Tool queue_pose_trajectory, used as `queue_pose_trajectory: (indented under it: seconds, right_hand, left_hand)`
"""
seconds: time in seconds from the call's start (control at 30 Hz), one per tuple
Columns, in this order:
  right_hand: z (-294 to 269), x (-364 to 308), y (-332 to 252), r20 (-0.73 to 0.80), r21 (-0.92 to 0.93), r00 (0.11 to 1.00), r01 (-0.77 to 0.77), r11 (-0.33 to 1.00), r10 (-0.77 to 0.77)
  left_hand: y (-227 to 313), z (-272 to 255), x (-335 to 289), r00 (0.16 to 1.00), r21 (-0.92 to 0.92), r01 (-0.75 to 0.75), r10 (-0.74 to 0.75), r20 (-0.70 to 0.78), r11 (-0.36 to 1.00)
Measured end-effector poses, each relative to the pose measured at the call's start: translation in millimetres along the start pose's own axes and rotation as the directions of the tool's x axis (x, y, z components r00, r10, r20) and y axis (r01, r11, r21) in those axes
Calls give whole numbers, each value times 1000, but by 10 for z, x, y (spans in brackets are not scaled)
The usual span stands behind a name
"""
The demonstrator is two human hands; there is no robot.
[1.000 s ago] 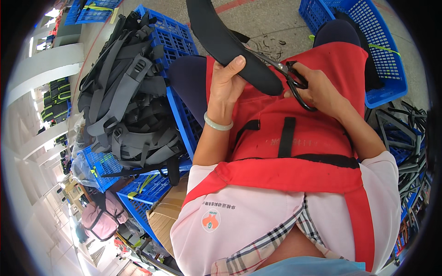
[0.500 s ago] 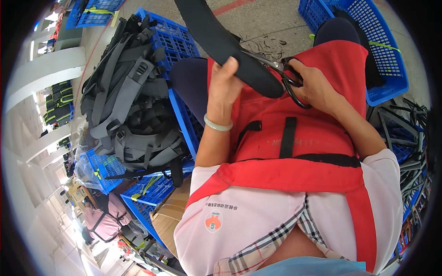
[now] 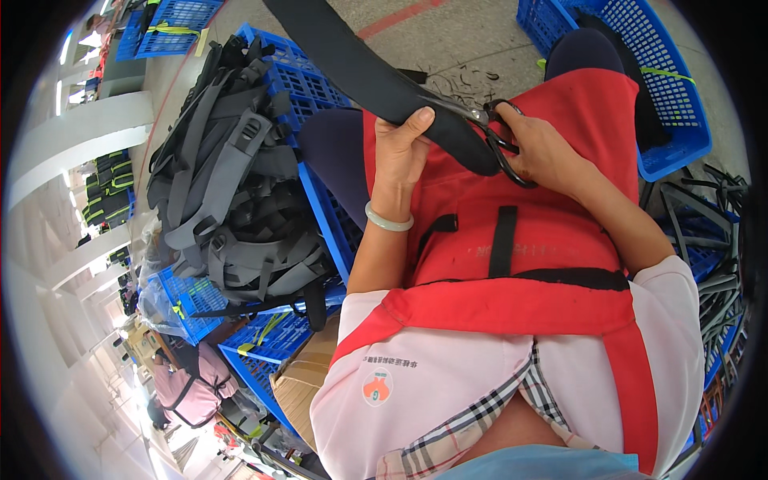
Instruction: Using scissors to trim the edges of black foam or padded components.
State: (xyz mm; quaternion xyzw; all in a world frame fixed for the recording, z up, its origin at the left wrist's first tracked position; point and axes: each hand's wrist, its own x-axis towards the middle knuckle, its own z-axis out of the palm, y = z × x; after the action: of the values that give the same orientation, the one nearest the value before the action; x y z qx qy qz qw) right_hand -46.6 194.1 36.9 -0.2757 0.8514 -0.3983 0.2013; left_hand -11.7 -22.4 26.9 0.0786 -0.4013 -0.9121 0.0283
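Gripping unchanged, the left hand (image 3: 400, 156) clenches the smooth black padded strap (image 3: 376, 76); the right hand (image 3: 544, 152) grasps black-handled metal scissors (image 3: 500, 140) over the red apron (image 3: 512, 240).

A crate (image 3: 324, 208) stacked with backpacks (image 3: 232, 200) stands left of the lap; a basket (image 3: 672, 104) lies right.

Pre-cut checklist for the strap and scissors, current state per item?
1. Left hand grips the wide black padded strap: ok.
2. Right hand has fingers through the black-handled scissors: ok.
3. Scissor blades meet the strap end: cannot tell, blades mostly hidden.
4. Left thumb away from the blades: ok, it sits on the strap left of the handles.
5. Strap rests over the red apron on the lap: ok.
6. Blue plastic crate beside the right arm, apart from the hands: ok.
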Motion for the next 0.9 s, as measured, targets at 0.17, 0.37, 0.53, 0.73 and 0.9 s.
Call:
queue_pose_trajectory:
  seconds: [0.17,0.37,0.53,0.73,0.9]
  right_hand:
    - [26,4,-15,8,-47,1000,-6,999,6]
    - [94,4,71,-82,-53,996,29,998,-33]
    - [84,-5,87,-101,-35,993,57,998,-60]
    - [52,3,99,-53,-110,999,-1,994,-5]
    - [127,22,121,-137,-76,989,45,996,-55]
  left_hand:
    - [-1,-12,-27,1000,-31,-11,12,17,999]
    - [-24,27,-27,999,-30,29,-28,22,999]
    - [-59,0,-29,998,-78,54,-52,29,996]
    - [77,-83,140,991,-150,119,-109,75,981]
    - [-56,-172,133,990,-106,105,-94,105,989]
